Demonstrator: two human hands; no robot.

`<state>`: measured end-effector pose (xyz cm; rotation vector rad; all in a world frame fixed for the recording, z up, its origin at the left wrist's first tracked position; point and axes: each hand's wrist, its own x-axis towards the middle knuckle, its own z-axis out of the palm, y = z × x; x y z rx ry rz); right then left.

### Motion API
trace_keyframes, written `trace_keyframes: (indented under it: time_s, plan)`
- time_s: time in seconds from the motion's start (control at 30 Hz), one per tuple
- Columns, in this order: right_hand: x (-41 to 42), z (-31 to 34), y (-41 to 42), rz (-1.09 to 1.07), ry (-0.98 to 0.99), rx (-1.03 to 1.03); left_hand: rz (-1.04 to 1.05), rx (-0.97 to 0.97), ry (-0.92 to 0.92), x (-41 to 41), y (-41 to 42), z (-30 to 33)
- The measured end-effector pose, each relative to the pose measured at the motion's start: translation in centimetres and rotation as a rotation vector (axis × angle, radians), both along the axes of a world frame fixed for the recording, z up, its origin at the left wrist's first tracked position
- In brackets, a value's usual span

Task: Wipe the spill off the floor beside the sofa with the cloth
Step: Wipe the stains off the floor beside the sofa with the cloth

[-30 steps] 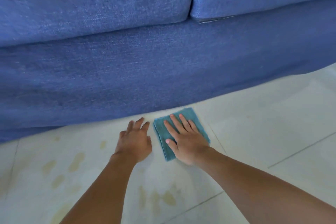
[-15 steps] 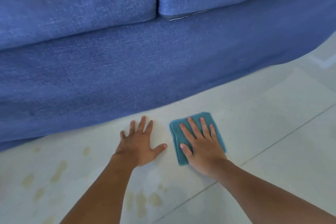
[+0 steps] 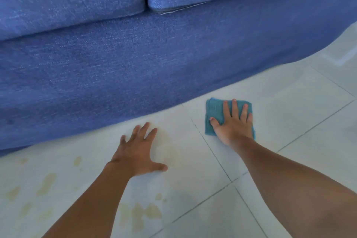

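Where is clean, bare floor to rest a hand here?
Bare tiles lie right of the cloth under the right hand, up to the sofa. Yellowish spill patches crowd the floor around the left hand.

Teal cloth folded flat on pale floor near sofa — yellowish spill blotches lie well apart.

Sofa base blocks far side; bare floor open right; gap beneath possibly nil.
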<state>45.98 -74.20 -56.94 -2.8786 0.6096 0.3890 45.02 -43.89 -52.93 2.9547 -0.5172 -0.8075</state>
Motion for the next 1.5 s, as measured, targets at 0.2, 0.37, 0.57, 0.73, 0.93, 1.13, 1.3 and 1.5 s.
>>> trace_keyframes:
  time_s: [0.2, 0.37, 0.57, 0.73, 0.93, 1.13, 1.3, 1.5]
  plan:
    - [0.9, 0.8, 9.9, 0.376, 0.065, 0.027, -0.007, 0.096, 0.047, 0.5, 4.1, 1.9]
    - [1.5, 2.1, 16.9, 0.673, 0.199, 0.01, 0.084, 0.117, 0.075, -0.6, 6.6, 2.9]
    - [2.7, 4.2, 20.6, 0.819, 0.402, -0.124, -0.064, 0.21, 0.076, 0.6, 10.5, 5.0]
    - [3.8, 7.0, 21.7, 0.871, 0.534, -0.281, -0.127, 0.203, 0.122, 0.5, 12.4, 6.3]
    - [2.1, 4.5, 21.6, 0.802, 0.407, -0.223, -0.157, 0.163, 0.117, -1.2, 14.4, 3.8]
    - [0.7, 1.4, 20.6, 0.812, 0.116, 0.023, -0.15, 0.137, 0.118, -2.6, 16.9, 3.7]
    - [-0.9, 0.7, 21.4, 0.88, 0.068, 0.052, -0.157, 0.111, 0.173, -4.0, 17.3, 3.2]
    - [-4.2, 0.8, 20.6, 0.768, 0.081, 0.037, -0.229, 0.135, 0.201, -4.6, 17.2, 2.8]
